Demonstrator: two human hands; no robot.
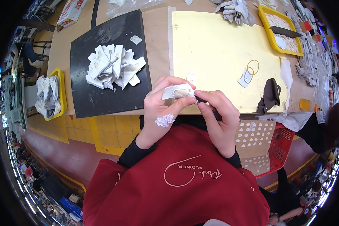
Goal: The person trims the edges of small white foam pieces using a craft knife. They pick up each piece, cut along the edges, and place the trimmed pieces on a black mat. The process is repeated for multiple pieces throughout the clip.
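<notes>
My left hand (157, 102) pinches a white padded piece (180, 91) with a beige mesh panel, which looks like a shoe part. In my right hand (221, 113) is a small black tool (200, 100), its tip at the right end of that piece; most of it is hidden by the fingers. Both hands meet above the table's near edge. A crinkled whitish clump (165, 120) sits on the back of my left hand. Just beyond the fingers, a small white piece (191, 78) lies on the cream sheet (214, 45). To the left, similar white pieces (111, 64) are heaped together.
The heap rests on a black board (83, 94). Yellow trays stand at left (63, 90) and far right (262, 22). On the sheet lie a white card (245, 80), rings (253, 64) and dark fabric (270, 96). A red basket (284, 145) is beside me at right.
</notes>
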